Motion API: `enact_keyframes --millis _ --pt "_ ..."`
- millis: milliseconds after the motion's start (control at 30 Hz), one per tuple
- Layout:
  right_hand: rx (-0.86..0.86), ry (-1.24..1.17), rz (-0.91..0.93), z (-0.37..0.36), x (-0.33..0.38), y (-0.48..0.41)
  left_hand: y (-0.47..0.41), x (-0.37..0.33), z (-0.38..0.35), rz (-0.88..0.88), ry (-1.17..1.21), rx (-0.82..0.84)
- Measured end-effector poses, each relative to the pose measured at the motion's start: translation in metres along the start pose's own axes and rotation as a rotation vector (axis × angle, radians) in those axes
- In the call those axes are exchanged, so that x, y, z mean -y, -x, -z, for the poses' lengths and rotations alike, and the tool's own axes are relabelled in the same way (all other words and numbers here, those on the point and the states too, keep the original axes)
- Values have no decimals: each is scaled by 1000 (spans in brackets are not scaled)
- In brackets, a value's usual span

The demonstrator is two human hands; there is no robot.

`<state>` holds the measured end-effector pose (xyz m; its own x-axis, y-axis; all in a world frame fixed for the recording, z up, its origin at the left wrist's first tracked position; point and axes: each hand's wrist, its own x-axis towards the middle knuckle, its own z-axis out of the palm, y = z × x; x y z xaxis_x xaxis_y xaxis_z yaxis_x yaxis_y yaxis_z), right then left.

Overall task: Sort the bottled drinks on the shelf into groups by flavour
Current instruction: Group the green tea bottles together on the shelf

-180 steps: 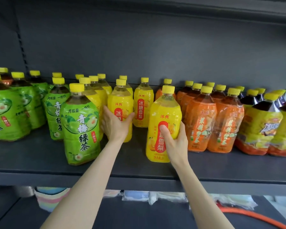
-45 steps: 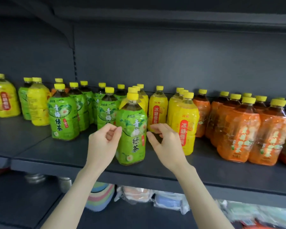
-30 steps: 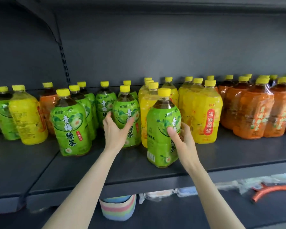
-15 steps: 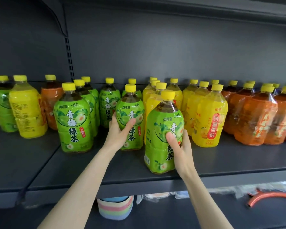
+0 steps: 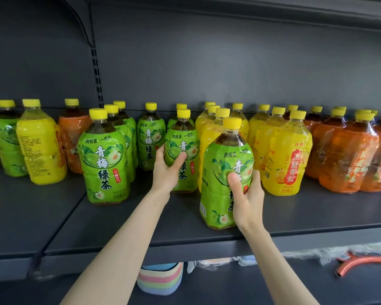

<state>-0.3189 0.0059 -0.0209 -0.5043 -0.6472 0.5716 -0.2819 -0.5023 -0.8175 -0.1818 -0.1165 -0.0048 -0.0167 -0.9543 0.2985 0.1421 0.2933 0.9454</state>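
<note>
Grips unchanged: left hand (image 5: 166, 172) on rear green bottle (image 5: 180, 137), right hand (image 5: 248, 201) on front green bottle (image 5: 220, 159).

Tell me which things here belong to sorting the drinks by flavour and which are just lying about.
Job: near green bottle in the right hand; far green bottle in the left hand; other green bottles; yellow bottles; orange bottles; shelf.
Lying about: pastel stack, orange hose, wrapped packs below.
</note>
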Motion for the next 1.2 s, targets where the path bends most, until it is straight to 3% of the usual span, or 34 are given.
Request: enact_keyframes --millis 400,1200 --pt "-28 10 18 -2 -1 0 -23 7 -11 -40 -128 -119" --pt "-5 9 9 -1 -6 -1 -37 11 -9 8 -154 -40"
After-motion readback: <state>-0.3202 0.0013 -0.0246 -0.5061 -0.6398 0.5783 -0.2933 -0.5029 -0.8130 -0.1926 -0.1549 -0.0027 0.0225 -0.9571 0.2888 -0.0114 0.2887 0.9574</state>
